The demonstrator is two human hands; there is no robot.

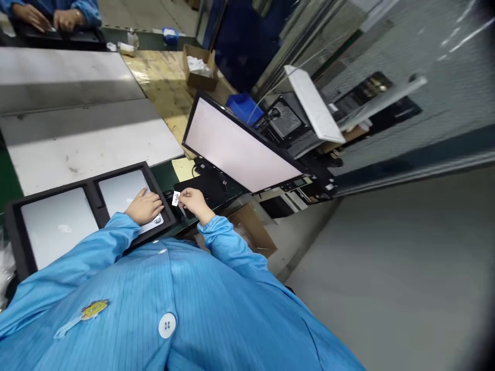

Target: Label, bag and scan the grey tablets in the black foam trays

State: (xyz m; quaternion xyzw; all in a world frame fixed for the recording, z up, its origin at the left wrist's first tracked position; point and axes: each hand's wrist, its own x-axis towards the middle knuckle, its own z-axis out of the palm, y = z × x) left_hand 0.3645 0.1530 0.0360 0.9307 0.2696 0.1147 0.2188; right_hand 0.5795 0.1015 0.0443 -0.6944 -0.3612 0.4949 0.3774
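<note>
My left hand [145,207] rests on the near corner of a silver laptop [122,191] that lies in a black tray [87,181]; its fingers are curled loosely over the lid. My right hand [195,202] pinches a small white label [176,198] and holds it just right of the tray's edge. A second silver laptop [56,226] lies in the tray's left compartment. Both my sleeves are blue.
A monitor [235,147] with a pale blank screen stands right of the tray. Grey panels [77,123] cover the bench beyond it. An open cardboard box [199,67] sits on a wooden board further back. Another person's hands [50,18] work at the far left. A brown box [251,229] sits below.
</note>
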